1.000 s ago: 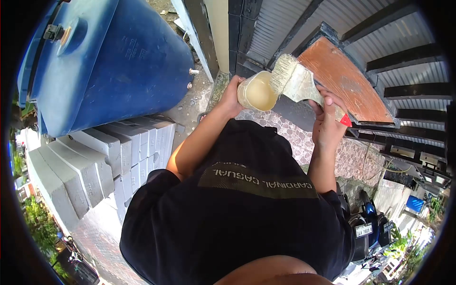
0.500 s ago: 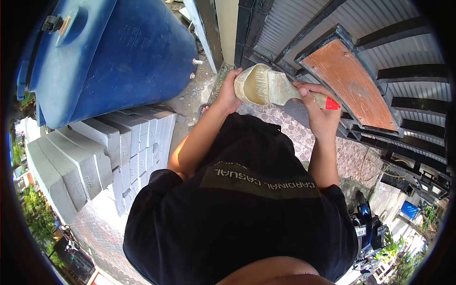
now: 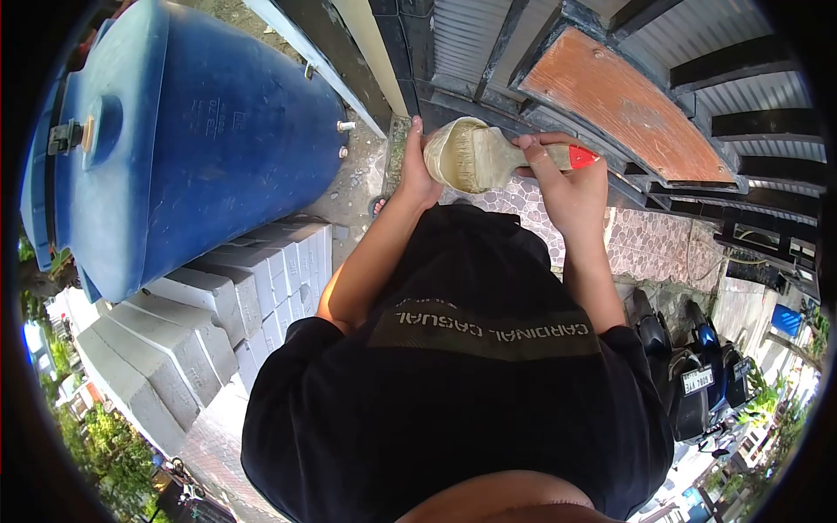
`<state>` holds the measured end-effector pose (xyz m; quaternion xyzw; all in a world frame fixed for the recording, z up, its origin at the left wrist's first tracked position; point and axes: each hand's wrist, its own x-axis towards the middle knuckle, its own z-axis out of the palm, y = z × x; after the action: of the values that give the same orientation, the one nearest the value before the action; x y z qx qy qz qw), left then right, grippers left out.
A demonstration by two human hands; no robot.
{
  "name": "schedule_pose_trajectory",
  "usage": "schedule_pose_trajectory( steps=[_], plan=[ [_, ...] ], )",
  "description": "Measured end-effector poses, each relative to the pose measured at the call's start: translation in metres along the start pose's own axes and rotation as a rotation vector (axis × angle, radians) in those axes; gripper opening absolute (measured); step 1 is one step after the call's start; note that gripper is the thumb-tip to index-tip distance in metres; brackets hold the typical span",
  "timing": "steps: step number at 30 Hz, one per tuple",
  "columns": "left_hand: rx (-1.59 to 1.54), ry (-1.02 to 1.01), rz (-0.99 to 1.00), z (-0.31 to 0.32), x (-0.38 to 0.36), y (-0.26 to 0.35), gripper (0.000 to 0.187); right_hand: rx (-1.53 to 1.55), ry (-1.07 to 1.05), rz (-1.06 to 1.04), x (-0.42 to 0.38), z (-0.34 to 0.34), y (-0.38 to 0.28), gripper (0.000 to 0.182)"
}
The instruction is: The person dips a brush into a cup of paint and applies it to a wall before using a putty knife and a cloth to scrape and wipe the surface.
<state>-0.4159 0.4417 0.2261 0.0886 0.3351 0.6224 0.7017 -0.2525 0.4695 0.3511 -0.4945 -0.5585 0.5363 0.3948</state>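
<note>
left hand (image 3: 417,179) clamped on the cup (image 3: 451,157), at 12 o'clock | right hand (image 3: 562,179) clamped on the brush (image 3: 506,159), bristles inside the cup | blue barrel (image 3: 183,148) at 10 o'clock

Outdoors, bright daylight. To my left: blue plastic drum (image 3: 200,148). Just below the drum: stacked grey concrete blocks (image 3: 218,305). Right of the drum: dark metal gate (image 3: 750,96) with orange panel (image 3: 619,100), over pebble-patterned paving (image 3: 645,253). Far right of the drum: parked motorbikes (image 3: 697,375).
</note>
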Motion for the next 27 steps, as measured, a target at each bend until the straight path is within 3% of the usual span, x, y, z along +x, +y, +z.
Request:
schedule_pose_trajectory(
  steps=[13, 27],
  plan=[
    [0.030, 0.017, -0.007, 0.004, 0.002, -0.011, 0.077, -0.347, -0.046, -0.134, 0.001, 0.004, -0.003, 0.020],
    [0.071, 0.026, 0.011, -0.002, -0.008, -0.016, 0.073, -0.422, -0.085, -0.171, -0.006, 0.008, 0.003, 0.023]
  ],
)
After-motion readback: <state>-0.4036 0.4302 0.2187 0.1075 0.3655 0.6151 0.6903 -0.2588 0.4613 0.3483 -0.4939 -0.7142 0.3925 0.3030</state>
